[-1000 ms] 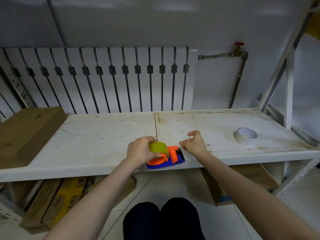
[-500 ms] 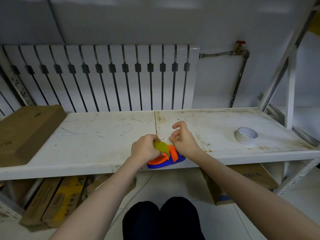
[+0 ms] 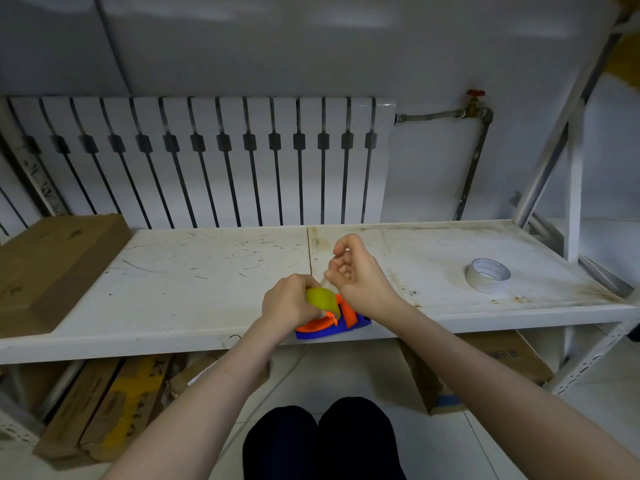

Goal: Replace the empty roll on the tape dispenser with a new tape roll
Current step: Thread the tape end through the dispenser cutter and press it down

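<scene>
The tape dispenser (image 3: 341, 323), orange on a blue base, lies at the front edge of the white shelf (image 3: 194, 282). A yellow-green tape roll (image 3: 320, 298) sits on it. My left hand (image 3: 289, 303) wraps around the roll and the dispenser's left side. My right hand (image 3: 356, 275) hovers just above and right of the roll, thumb and fingers pinched together; a thin clear strip of tape seems to run from the roll to the pinch, though it is faint. A white-cored tape roll (image 3: 487, 276) lies flat at the shelf's right.
A brown cardboard box (image 3: 52, 268) covers the shelf's left end. A white radiator (image 3: 207, 161) and a pipe with a red valve (image 3: 475, 98) stand behind. The rack's slanted upright (image 3: 571, 188) rises at right. Cardboard boxes (image 3: 114, 403) lie under the shelf.
My right hand has moved from the shelf right of the dispenser up and left, rising above the roll with fingers pinched. My left hand stays on the roll and dispenser.
</scene>
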`<action>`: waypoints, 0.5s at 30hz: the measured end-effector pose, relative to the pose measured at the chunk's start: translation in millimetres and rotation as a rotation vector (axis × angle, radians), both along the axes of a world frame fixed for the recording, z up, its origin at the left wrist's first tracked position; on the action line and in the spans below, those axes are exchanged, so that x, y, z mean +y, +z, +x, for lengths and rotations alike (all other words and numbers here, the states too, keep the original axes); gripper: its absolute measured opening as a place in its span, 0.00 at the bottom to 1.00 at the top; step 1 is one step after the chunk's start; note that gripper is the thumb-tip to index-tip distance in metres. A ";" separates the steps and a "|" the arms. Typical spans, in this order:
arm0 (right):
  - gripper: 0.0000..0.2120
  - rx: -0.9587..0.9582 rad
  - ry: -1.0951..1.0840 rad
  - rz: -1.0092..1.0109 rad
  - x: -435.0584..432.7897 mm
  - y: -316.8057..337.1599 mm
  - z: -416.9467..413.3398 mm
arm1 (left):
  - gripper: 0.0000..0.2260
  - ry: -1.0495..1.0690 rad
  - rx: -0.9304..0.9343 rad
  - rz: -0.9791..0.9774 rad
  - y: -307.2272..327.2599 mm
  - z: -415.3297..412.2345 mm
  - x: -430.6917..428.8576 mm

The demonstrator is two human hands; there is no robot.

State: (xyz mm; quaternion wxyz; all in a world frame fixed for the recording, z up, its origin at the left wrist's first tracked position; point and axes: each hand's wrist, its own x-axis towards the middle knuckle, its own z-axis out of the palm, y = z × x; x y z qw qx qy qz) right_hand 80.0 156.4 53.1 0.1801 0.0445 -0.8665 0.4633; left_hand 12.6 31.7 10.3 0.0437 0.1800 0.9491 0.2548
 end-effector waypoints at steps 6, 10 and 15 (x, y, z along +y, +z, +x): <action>0.13 -0.071 -0.195 -0.207 34.9 -11.3 -13.3 | 0.25 -0.065 0.016 -0.047 1.0 -2.7 -10.5; 0.14 -0.173 -0.283 -0.248 52.3 -31.6 -19.7 | 0.25 -0.077 0.019 -0.065 4.0 -6.8 -18.1; 0.15 -0.321 -0.408 -0.308 67.9 -62.6 -25.7 | 0.26 -0.083 0.060 -0.096 3.8 -8.4 -22.9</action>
